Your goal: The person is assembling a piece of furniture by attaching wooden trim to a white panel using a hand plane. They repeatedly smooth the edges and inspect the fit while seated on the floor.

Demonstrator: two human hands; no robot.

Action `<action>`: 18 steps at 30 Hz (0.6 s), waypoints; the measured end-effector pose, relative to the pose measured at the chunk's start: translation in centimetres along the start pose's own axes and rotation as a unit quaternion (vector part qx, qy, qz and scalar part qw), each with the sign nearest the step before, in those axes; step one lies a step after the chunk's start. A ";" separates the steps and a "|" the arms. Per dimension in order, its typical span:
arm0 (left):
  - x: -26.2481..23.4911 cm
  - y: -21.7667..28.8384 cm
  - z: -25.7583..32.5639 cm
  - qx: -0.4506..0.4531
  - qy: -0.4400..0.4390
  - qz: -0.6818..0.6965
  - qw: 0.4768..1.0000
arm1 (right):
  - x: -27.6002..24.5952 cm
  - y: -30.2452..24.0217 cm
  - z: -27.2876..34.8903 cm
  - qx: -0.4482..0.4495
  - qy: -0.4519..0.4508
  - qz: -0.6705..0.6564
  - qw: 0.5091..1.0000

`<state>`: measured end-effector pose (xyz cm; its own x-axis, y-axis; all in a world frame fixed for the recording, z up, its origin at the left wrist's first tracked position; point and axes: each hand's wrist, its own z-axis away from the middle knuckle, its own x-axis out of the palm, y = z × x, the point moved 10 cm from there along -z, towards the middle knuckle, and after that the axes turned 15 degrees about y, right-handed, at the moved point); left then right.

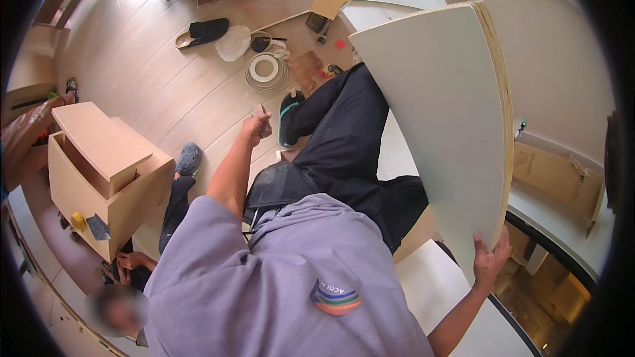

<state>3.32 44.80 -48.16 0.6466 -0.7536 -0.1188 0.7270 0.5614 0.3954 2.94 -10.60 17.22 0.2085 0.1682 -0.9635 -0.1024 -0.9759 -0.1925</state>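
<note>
Right hand (491,261): you had it clasped on the near end of the white-faced plywood panel (436,99), at the exposed-ply edge. The panel stretched forward from that hand, beside your black trousers (344,125). Left hand (252,130): well apart from the panel, fingers closed round a small pinkish block (264,121); coiled pale strip (266,85) on the floor beyond.

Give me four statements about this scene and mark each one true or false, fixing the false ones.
1. The right hand grips the large pale panel by its edge. True.
2. The left hand also holds that panel. False: it holds a small brownish piece.
3. A black shoe lies left of the white coil. True.
4. The cabinet at left is black. False: it is light wood-coloured.
</note>
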 end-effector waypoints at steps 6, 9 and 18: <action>-1.4 -0.5 1.6 0.064 -0.029 -0.149 0.986 | -0.1 0.0 -1.4 0.001 0.041 -0.039 0.998; -0.9 2.8 4.9 0.175 -0.068 -0.257 0.948 | -0.2 0.8 -1.4 0.038 0.025 -0.004 0.999; -4.5 7.1 8.1 0.256 -0.018 -0.440 0.860 | -1.0 -3.3 -1.2 0.029 0.107 0.001 0.994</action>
<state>3.74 49.41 -37.42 -0.1169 -0.8252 -0.5526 0.7282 -0.4496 0.5173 4.20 -7.68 19.02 0.4100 0.1261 -0.9033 -0.1570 -0.9658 -0.2062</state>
